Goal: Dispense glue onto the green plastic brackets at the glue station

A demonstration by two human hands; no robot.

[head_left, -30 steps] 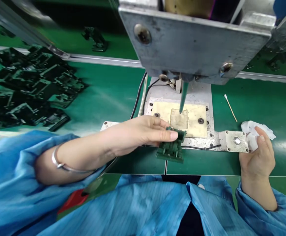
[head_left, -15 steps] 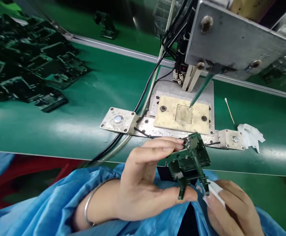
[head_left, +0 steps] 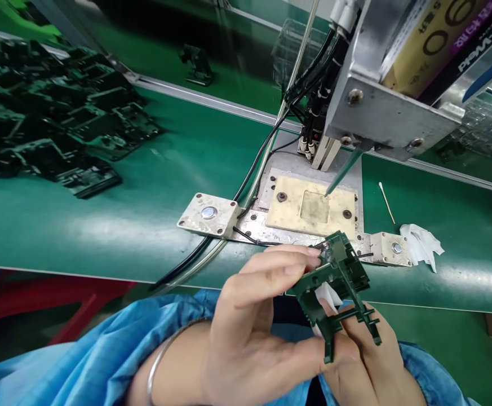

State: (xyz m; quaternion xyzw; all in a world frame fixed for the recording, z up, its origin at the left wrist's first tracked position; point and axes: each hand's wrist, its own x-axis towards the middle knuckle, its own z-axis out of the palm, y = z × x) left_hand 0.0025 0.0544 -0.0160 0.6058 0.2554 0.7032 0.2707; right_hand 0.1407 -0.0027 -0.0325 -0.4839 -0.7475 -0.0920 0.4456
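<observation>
My left hand (head_left: pixel 254 316) grips a dark green plastic frame part (head_left: pixel 342 270) between thumb and fingers, held tilted in front of my body. Behind the part, my right hand (head_left: pixel 368 349) pinches a piece of white tissue (head_left: pixel 328 296), which shows through the part's opening. The green part covers some of the right fingertips. Just beyond the hands lies a cream fixture plate (head_left: pixel 283 214) with a shallow square recess, and a green dispensing needle (head_left: pixel 347 169) points down at that recess.
Many dark green parts (head_left: pixel 60 113) lie heaped at the left. Button boxes (head_left: pixel 209 213) flank the fixture. A cotton swab (head_left: pixel 386 203) and crumpled tissue (head_left: pixel 421 242) lie to its right. Above hangs the metal dispenser bracket (head_left: pixel 398 124); cables (head_left: pixel 262 141) cross the bench.
My right hand has moved left, bringing the tissue from beside the green part to behind its opening. My left hand still holds the part, now slightly farther right and lower. The camera view has shifted.
</observation>
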